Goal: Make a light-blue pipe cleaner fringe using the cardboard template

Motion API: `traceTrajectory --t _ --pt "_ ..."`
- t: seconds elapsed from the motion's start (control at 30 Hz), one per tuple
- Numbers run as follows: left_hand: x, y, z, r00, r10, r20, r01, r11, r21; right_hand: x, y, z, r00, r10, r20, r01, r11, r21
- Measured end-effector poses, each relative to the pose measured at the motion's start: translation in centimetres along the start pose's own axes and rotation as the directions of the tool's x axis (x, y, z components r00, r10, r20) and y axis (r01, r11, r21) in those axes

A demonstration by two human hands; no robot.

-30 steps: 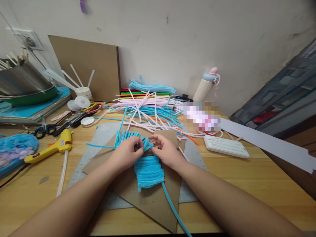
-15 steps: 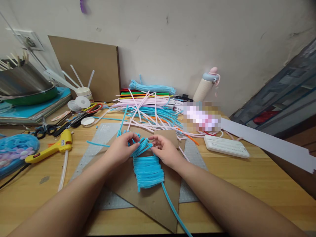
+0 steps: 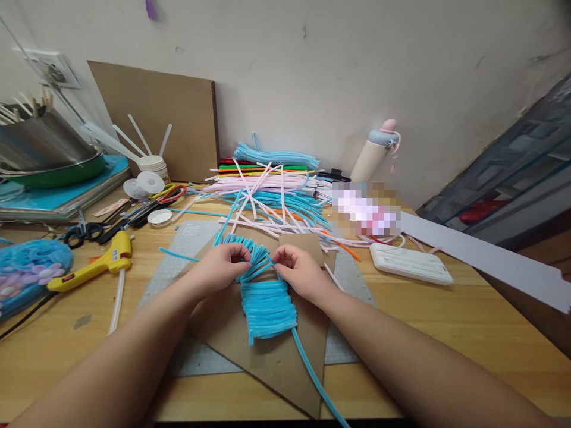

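Blue pipe cleaners (image 3: 267, 310) are bent into a flat, ribbed block that lies on a piece of cardboard (image 3: 272, 368). Above this block, looser loops of the same blue stems fan out between my hands. My left hand (image 3: 225, 263) pinches the loops from the left, thumb against forefinger. From the right, my right hand (image 3: 297, 270) has its thumb and fingers closed on the end of the loops. One long blue stem trails from the block's lower right corner to the front edge. Other blue ends stick out beyond my left hand.
A grey cutting mat (image 3: 191, 359) lies under the cardboard. Piled pink and blue pipe cleaners (image 3: 276, 205) are behind. At left are a yellow glue gun (image 3: 100, 264), scissors (image 3: 82, 230) and a metal pot (image 3: 40, 139). A white power strip (image 3: 410, 263) and a bottle (image 3: 372, 151) are at right.
The loose blue loops between my hands have spread into a more even fan. Both hands stay in nearly the same place, and the ribbed block lies as before.
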State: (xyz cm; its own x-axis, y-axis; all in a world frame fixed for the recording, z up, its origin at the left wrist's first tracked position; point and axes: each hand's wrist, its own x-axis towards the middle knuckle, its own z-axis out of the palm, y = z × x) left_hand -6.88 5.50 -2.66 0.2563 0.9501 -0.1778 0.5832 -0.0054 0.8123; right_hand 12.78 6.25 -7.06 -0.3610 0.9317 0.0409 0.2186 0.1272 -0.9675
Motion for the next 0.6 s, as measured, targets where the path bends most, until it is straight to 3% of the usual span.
traceTrajectory --t 0.13,0.23,0.6 --pt "0.1 -0.1 -0.4 0.996 0.000 0.087 0.012 0.990 -0.139 0.0 0.0 -0.1 1.000 -0.015 -0.002 0.015 1.000 -0.007" --pt "0.3 -0.2 -0.4 0.996 0.009 0.090 0.004 0.990 -0.138 -0.1 -0.2 -0.1 1.000 -0.027 0.003 0.027 1.000 -0.010" --pt "-0.1 0.7 1.1 0.983 0.157 -0.097 -0.126 0.955 0.270 -0.1 0.1 0.0 0.999 -0.033 -0.009 0.033 0.999 -0.007"
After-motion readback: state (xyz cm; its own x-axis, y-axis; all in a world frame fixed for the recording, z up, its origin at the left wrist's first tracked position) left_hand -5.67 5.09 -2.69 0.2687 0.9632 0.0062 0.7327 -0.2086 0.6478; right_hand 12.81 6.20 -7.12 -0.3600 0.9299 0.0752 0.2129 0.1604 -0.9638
